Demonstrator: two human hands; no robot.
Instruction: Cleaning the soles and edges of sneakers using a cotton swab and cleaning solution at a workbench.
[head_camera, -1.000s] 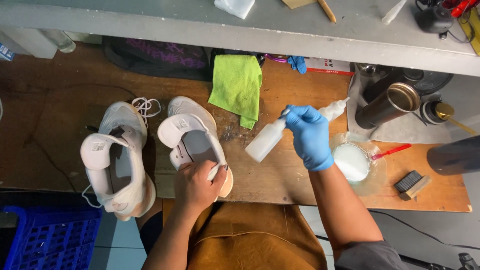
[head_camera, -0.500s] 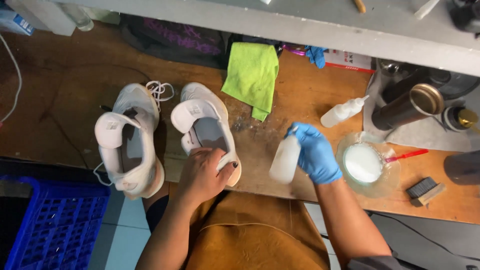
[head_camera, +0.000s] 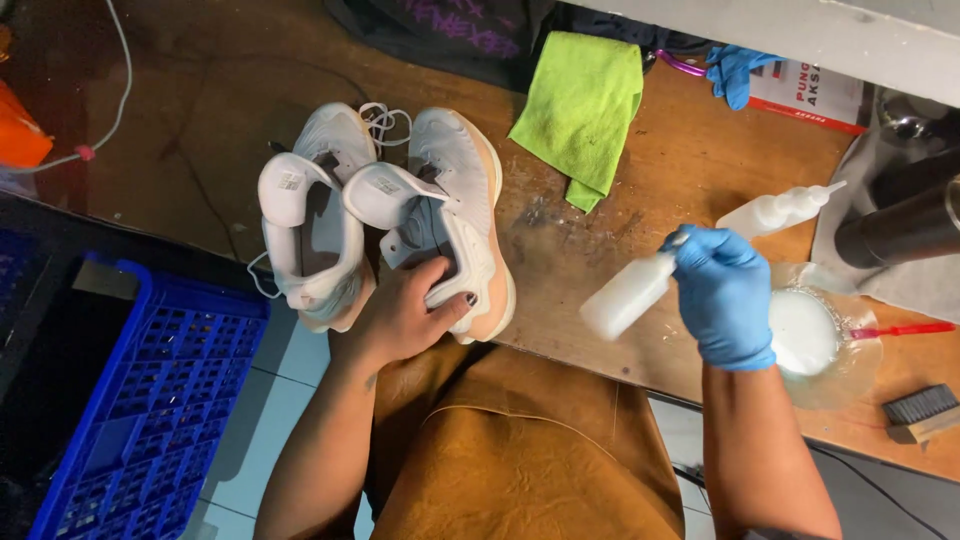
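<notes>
Two white shoes (head_camera: 380, 220) stand side by side at the near edge of a worn wooden tabletop (head_camera: 620, 240), toes pointing away from the person, who wears a brown apron (head_camera: 500, 450). Left of the knees sits a blue crate (head_camera: 150, 400) on the floor. A green cloth (head_camera: 590, 105) lies folded beyond the shoes, well apart from them, with a dark garment (head_camera: 440, 35) at the far edge.

Bare, the left hand (head_camera: 405, 315) has its grip closed over the heel and collar of the right-hand shoe (head_camera: 450, 215), steadying it where it overhangs the tabletop edge; the other shoe (head_camera: 310, 215) touches it, laces trailing loose. Gloved in blue, the right hand (head_camera: 725, 295) has its grip wrapped round a white bottle (head_camera: 630, 292), held tilted above the wood with its far end aimed toward the held shoe but clear of it. Just beside that hand rests a clear dish (head_camera: 860, 370) of white foam (head_camera: 805, 330) with a red-handled tool (head_camera: 900, 330) lying in it. A second squeeze bottle (head_camera: 775, 210) lies on its side behind, and a small brush (head_camera: 925, 410) sits at the right edge.

Judging by the scene, cleaning looks barely started: foam is mixed and supplies are laid out, yet no foam or wetness shows on either shoe, and the brush and cloth lie untouched.
</notes>
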